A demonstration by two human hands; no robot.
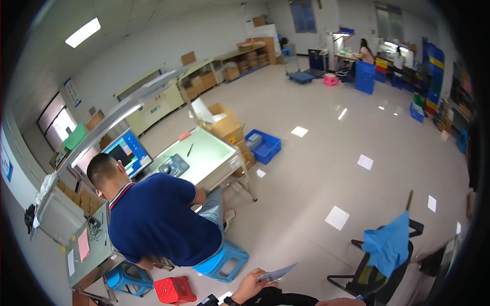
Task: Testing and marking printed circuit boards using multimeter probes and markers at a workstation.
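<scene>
My left hand (248,287), with a dark watch at the wrist, is at the lower edge. It is closed on a thin blue-grey patterned card (278,273), which points up and to the right. Only a strip of skin at the bottom edge, right of the dark cloth, may be my right arm (339,302); its fingers cannot be made out. A red plastic stool (175,290) stands to the left of my left hand. Just beyond, a person in a dark blue shirt (163,219) sits on a blue stool (224,261), back toward me.
A light-green worktable (214,155) with a monitor (127,153) is ahead left. Cardboard boxes (224,125) and a blue crate (263,146) stand beside it. A black chair with a blue cloth (386,244) is at right. Two people work at far-right benches.
</scene>
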